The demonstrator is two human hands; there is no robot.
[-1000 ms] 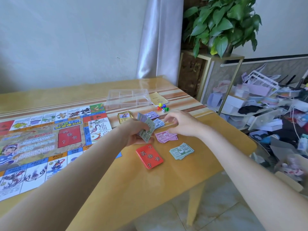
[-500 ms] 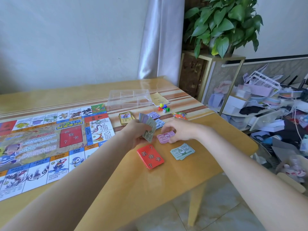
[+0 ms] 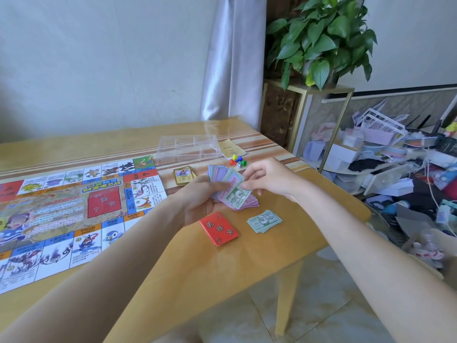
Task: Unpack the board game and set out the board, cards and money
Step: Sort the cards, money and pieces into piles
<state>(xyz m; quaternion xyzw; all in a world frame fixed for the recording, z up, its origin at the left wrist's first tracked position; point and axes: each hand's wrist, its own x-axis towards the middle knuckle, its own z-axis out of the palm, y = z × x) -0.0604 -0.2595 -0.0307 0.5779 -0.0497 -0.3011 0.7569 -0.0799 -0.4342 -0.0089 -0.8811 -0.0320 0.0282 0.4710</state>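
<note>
The game board (image 3: 61,214) lies unfolded on the left of the wooden table (image 3: 173,268). My left hand (image 3: 200,199) holds a fanned wad of paper money (image 3: 222,179) above the table. My right hand (image 3: 267,179) pinches a green note (image 3: 236,194) at the front of that wad. Under the hands lies a pink note pile (image 3: 249,203). A green note pile (image 3: 264,221) and a red card deck (image 3: 218,229) rest nearer me. A yellow card deck (image 3: 184,175) sits beside the board.
A clear plastic tray (image 3: 189,149), a yellow leaflet (image 3: 231,149) and coloured pawns with a die (image 3: 238,161) stand at the back. The table's right edge drops to a tiled floor. A potted plant (image 3: 319,40) and cluttered shelves (image 3: 395,164) stand to the right.
My right hand came back from the pink pile on the table to the wad in my left hand and now pinches a green note there.
</note>
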